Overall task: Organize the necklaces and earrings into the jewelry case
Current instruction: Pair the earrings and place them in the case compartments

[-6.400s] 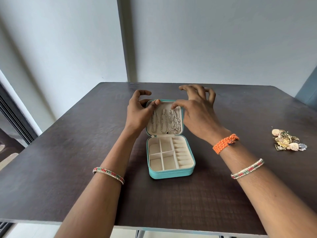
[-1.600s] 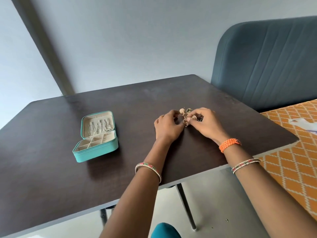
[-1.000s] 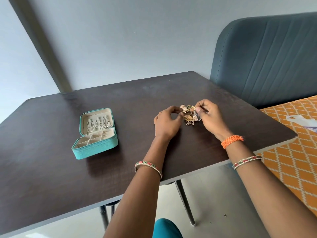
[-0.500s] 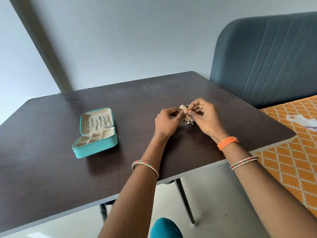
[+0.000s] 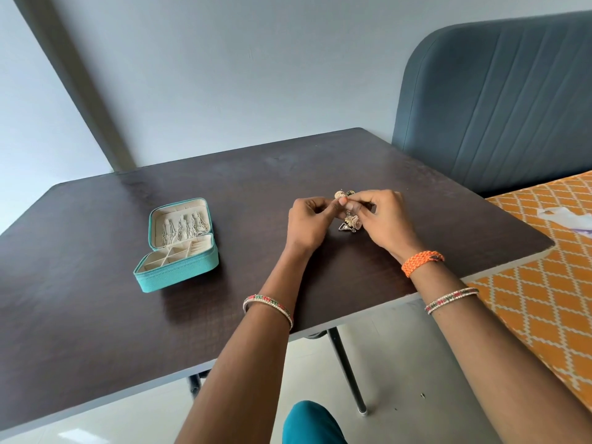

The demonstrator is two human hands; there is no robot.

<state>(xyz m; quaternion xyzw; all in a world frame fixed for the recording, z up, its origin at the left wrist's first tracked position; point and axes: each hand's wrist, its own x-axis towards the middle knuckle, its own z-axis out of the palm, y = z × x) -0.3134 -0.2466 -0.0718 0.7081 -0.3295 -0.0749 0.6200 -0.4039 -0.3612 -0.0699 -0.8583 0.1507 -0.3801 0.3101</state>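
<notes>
Head view: earrings (image 5: pixel 349 219) between hands (image 5: pixel 346 216).

Left hand (image 5: pixel 308 224), right hand (image 5: pixel 381 219) — fingertips pinched together

The earrings (image 5: pixel 348 219) at mid-frame are a tangled gold cluster half covered by the fingers (image 5: pixel 347 205) of both hands, too small to count or separate, and the surface (image 5: pixel 96 331) runs off the left edge of the frame.
</notes>
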